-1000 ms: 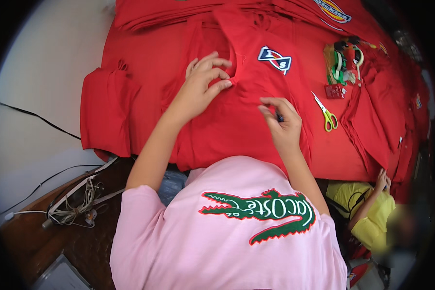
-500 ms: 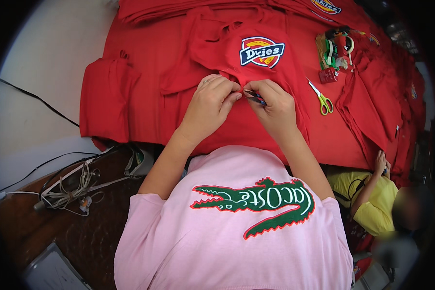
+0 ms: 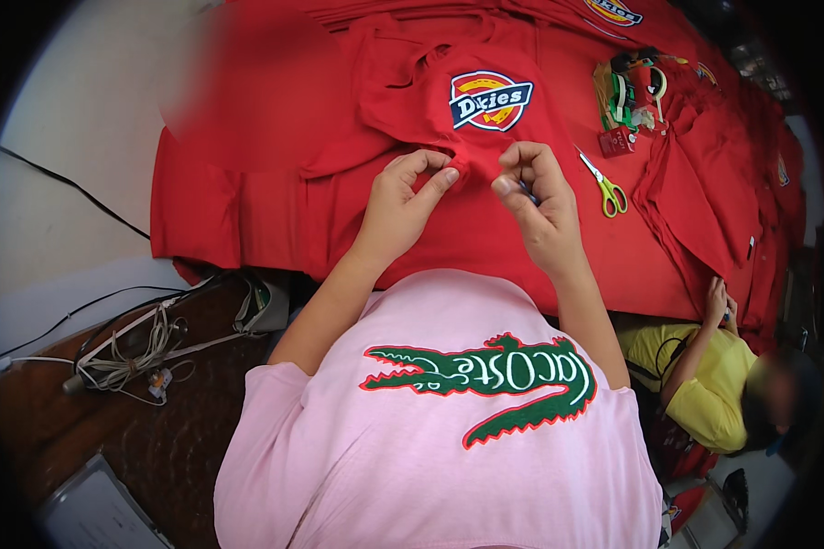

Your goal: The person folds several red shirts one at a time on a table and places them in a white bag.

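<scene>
A red garment [image 3: 513,169] with a yellow, white and dark-blue chest badge [image 3: 492,101] lies spread in front of me. My left hand [image 3: 405,194] pinches a gathered bit of its cloth between thumb and forefinger, just below the badge. A little to the right, my right hand [image 3: 542,197] is raised off the cloth, its fingers curled. Tucked in its palm is a small dark-and-blue tool [image 3: 527,190], mostly hidden, so its kind is unclear. Scissors with yellow-green handles [image 3: 612,199] lie to the right of that hand.
A box of tapes and small tools [image 3: 624,101] stands at the back right beside a small red box [image 3: 617,142]. More red garments [image 3: 696,192] lie on the right. A co-worker in a yellow top [image 3: 705,384] is at lower right. Tangled cables [image 3: 142,352] lie at lower left.
My right hand has moved away from my left, to the right, keeping the small tool. My left hand still pinches the cloth. A blurred red patch now covers the upper left.
</scene>
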A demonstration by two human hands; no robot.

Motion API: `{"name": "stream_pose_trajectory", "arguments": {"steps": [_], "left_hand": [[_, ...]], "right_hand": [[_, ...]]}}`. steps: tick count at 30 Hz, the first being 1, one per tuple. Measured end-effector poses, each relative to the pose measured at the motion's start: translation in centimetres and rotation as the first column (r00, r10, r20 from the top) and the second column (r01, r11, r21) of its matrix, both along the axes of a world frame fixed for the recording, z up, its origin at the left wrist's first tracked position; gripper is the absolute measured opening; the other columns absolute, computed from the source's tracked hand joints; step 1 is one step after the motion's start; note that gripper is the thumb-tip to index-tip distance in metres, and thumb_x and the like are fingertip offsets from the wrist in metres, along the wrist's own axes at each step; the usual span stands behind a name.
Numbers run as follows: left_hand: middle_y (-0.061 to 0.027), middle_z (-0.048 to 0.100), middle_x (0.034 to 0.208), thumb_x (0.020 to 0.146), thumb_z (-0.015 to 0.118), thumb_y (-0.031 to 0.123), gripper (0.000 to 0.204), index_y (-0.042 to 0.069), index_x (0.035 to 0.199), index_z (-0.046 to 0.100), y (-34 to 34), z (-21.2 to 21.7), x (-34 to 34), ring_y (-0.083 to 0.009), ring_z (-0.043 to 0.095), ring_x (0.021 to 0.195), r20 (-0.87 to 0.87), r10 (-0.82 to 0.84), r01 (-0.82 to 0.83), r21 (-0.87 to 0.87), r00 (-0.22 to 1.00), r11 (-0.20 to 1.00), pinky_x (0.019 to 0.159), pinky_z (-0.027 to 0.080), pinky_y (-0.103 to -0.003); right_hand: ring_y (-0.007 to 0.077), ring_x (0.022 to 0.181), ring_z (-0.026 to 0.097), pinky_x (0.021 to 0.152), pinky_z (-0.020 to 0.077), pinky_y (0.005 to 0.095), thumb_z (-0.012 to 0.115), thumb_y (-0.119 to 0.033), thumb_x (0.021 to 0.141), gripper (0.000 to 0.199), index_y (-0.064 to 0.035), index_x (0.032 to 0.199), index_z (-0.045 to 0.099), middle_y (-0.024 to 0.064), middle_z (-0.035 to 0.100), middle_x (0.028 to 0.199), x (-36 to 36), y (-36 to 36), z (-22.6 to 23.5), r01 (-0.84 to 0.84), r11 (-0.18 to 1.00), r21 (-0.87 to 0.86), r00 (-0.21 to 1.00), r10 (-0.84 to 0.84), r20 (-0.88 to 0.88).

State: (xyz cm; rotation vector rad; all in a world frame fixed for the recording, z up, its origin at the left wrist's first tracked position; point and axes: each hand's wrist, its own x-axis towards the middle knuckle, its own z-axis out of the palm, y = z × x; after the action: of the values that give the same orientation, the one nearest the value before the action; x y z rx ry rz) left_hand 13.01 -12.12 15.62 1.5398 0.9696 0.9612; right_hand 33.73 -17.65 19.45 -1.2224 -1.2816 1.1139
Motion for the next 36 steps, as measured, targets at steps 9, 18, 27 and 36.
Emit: {"name": "stream_pose_trajectory", "arguments": {"steps": [9,18,27,36], "left_hand": [[-0.0031,0.073,0.101,0.103,0.068,0.015,0.017,-0.001,0.110,0.072,0.5,0.0,1.1,-0.0091,0.064,0.098,0.238,0.021,0.012,-0.136,0.971,0.991,0.091,0.051,-0.026],[-0.0011,0.071,0.105,0.102,0.069,0.012,0.016,0.000,0.113,0.071,1.4,-0.3,1.3,-0.0068,0.062,0.099,0.241,-0.017,0.051,-0.136,0.970,0.989,0.092,0.049,-0.024],[-0.0013,0.071,0.103,0.102,0.069,0.012,0.017,-0.001,0.113,0.070,1.9,-1.2,1.2,-0.0065,0.062,0.099,0.103,-0.013,0.018,-0.041,0.995,0.999,0.090,0.050,-0.023],[-0.0081,0.075,0.102,0.097,0.074,0.020,0.018,0.003,0.103,0.073,2.0,-1.0,1.2,-0.0213,0.066,0.100,0.083,0.028,-0.025,-0.037,0.996,0.999,0.097,0.046,-0.037]], "right_hand": [[0.0277,0.096,0.070,0.083,0.0544,0.0371,0.070,-0.017,0.101,0.032,-0.0023,0.126,0.055,0.0169,0.069,0.108,-1.5,0.5,-0.7,0.077,0.996,0.035,0.910,-0.085,0.407],[0.0204,0.081,0.069,0.073,0.0534,0.0323,0.073,-0.015,0.099,0.022,-0.0023,0.112,0.061,0.0120,0.072,0.095,-1.8,1.8,-1.1,0.150,0.986,0.076,0.949,-0.165,0.268],[0.0174,0.081,0.072,0.072,0.0553,0.0311,0.074,-0.012,0.097,0.017,-0.0014,0.105,0.064,0.0107,0.074,0.091,-1.5,2.2,-0.8,0.146,0.982,0.117,0.917,-0.179,0.356],[0.0135,0.080,0.072,0.071,0.0545,0.0281,0.073,-0.010,0.098,0.016,-0.0010,0.107,0.063,0.0090,0.072,0.087,-1.7,2.0,-1.4,0.190,0.981,0.043,0.960,-0.195,0.200]]}}
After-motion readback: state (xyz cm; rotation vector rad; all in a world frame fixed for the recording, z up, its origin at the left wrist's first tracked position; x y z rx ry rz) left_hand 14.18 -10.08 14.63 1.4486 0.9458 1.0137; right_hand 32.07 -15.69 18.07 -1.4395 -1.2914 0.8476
